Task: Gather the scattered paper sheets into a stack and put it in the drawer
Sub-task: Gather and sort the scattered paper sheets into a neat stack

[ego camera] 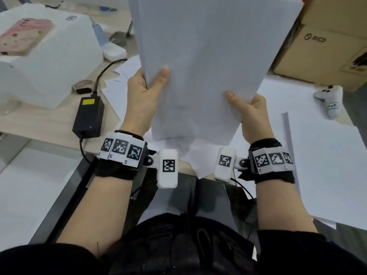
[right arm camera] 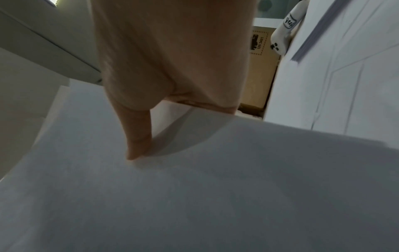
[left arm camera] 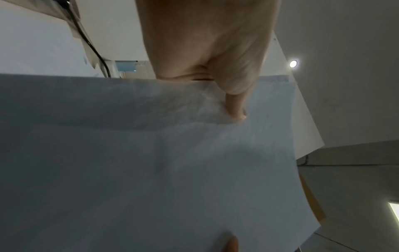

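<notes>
A stack of white paper sheets stands upright above the desk, held between both hands. My left hand pinches its left edge, thumb on the near face. My right hand pinches the lower right edge the same way. In the left wrist view the left hand lies with its thumb on the paper. The right wrist view shows the right hand with its thumb pressed on the sheet. More loose sheets lie flat on the desk to the right and under the stack. No drawer is in view.
A black power adapter with its cable lies left of my left hand, beside a white box. A cardboard box stands at the back right, with a white controller in front of it. The desk edge runs near my wrists.
</notes>
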